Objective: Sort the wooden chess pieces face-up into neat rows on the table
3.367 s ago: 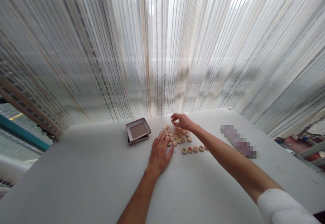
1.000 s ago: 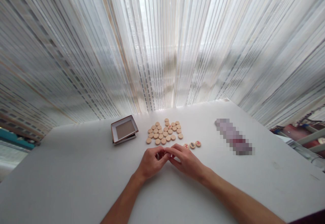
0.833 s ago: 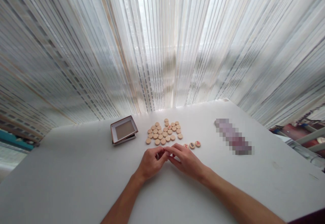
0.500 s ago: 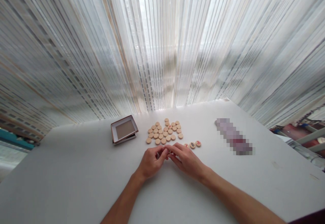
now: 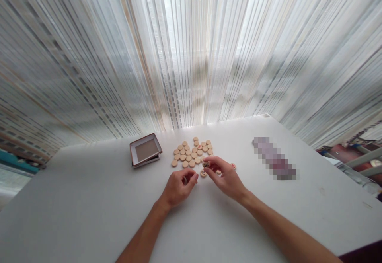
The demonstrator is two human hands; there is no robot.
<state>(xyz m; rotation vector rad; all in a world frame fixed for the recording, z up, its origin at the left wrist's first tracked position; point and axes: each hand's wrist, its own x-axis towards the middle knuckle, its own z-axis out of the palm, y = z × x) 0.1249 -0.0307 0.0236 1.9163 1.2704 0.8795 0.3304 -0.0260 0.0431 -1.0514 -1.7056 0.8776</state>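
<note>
Between the thumb and fingers of my right hand (image 5: 225, 177) is a round wooden piece (image 5: 205, 164) with a dark mark, tilted above the table. Just below it a marked disc (image 5: 203, 173) lies flat on the white table. My left hand (image 5: 179, 186) is closed, thumb against fingertips, to the left of that disc; what it pinches, if anything, is hidden. Beyond my hands lies a cluster of round wooden discs (image 5: 194, 155), mostly plain side up, one with a red mark. A red-marked disc (image 5: 233, 166) shows just past my right hand, which partly covers another.
An open box (image 5: 146, 150) with a brown inside stands on the table (image 5: 89, 199) at the left of the discs. A blurred, pixelated long object (image 5: 274, 158) lies at the right. Striped curtains (image 5: 191, 56) hang behind the far edge.
My right hand has moved away from my left and now holds a piece tilted up. A marked disc between the hands has come into view. The left hand has hardly moved.
</note>
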